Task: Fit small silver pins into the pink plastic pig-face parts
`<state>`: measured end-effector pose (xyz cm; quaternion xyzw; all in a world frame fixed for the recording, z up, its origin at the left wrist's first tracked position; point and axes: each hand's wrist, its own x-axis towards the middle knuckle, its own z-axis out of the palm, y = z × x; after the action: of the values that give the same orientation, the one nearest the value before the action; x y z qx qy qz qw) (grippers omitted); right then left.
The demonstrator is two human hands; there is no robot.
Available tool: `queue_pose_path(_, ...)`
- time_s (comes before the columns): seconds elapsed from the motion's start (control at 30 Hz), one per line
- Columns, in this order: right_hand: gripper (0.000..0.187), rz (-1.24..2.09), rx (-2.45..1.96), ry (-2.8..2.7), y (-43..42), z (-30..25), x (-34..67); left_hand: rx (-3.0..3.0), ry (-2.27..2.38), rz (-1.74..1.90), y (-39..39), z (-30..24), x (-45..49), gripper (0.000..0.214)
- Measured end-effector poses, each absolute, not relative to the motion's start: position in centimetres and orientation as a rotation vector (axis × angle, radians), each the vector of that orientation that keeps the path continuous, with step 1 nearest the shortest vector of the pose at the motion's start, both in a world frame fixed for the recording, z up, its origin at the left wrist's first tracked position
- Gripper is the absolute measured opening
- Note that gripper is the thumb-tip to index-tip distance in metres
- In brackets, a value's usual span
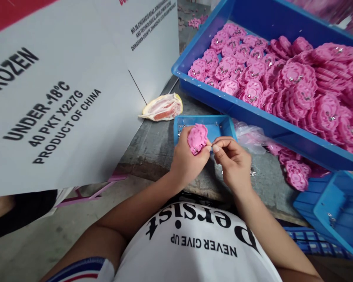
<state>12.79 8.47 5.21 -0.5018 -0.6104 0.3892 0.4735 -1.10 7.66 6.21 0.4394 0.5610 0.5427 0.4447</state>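
A pink flower-shaped plastic piece (197, 138) sits in my left hand (186, 160), with the fingers wrapped round it. My right hand (233, 160) is close beside it, thumb and forefinger pinched together near the left thumb. Whatever lies in that pinch is too small to name. Behind both hands stands a small blue tray (220, 120) with a few tiny metal bits inside. More small metal parts (252, 173) lie on the table by my right wrist.
A large blue bin (200, 88) full of similar pink pieces (254, 70) stands at the back right. A big printed carton (85, 78) blocks the left side. A peeled citrus wedge (164, 107), a clear plastic bag (250, 135) and another blue bin (317, 199) are nearby.
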Motion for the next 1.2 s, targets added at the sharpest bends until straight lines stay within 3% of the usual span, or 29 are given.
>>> queue_pose_path(0.2, 0.012, 0.764, -1.2, -1.873, 9.6, 7.4, 15.0, 0.623, 0.759, 1.035, 8.6, 7.2, -2.7, 0.044)
queue_pose_path(0.5, 0.027, 0.818, -1.041, -2.351, 11.0, 9.7, 15.8, 0.683, 0.687, 0.891, 8.4, 6.9, -2.5, 0.047)
queue_pose_path(1.2, 0.021, 0.828, -0.974, -2.564, 11.8, 10.7, 15.8, 0.74, 0.679, 0.847, 8.3, 6.8, -2.2, 0.041)
